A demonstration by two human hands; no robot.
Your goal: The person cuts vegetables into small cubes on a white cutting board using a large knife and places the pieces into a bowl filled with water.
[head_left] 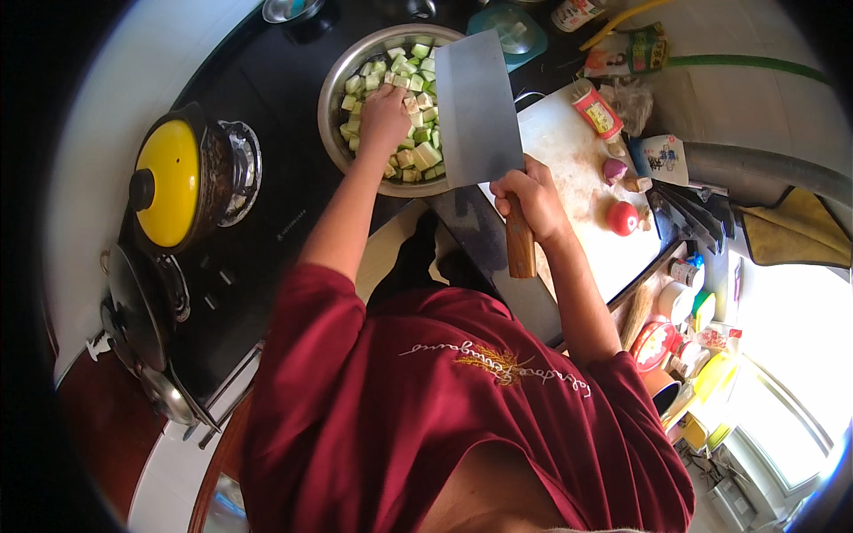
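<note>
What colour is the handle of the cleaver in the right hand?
The cleaver's handle is brown and wood-like; it shows in the head view.

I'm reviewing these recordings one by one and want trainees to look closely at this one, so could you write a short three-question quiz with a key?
1. What is the right hand holding, and by which part?
2. True or false: the left hand lies flat on the white cutting board.
3. What colour is the lid on the dark pot at the left?
A) red
B) yellow
C) white

Key:
1. A broad-bladed cleaver, by its wooden handle.
2. False: it reaches into the metal bowl, its fingers among the pale green cubes.
3. B
</note>
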